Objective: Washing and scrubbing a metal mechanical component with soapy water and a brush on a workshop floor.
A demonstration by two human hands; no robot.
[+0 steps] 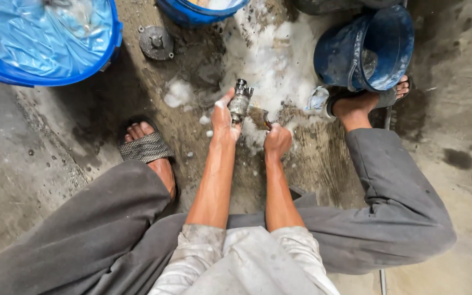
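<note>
A person squats on a wet, grimy concrete floor (pixel 23 180), both bare forearms stretched out between grey-trousered knees. The left hand (pixel 224 116) is closed around a small, soiled metal part (pixel 240 101), a stubby cylindrical fitting held upright just above the ground, its top end standing clear of the thumb. The right hand (pixel 277 140) sits just beside it, curled in a fist around a small tool (pixel 266 119), of which only a dark tip shows above the knuckles; what kind of tool it is cannot be told. The two hands are near each other but not touching. White suds (pixel 271 60) spread over the floor beyond them. A round metal disc (pixel 156 42) lies on the floor farther out to the left, near a large blue tub (pixel 45 43) lined with plastic sheeting. A blue bucket (pixel 370 52) lies tipped on its side by the right foot, which wears a sandal; the left foot (pixel 147 147) wears a woven one.
</note>
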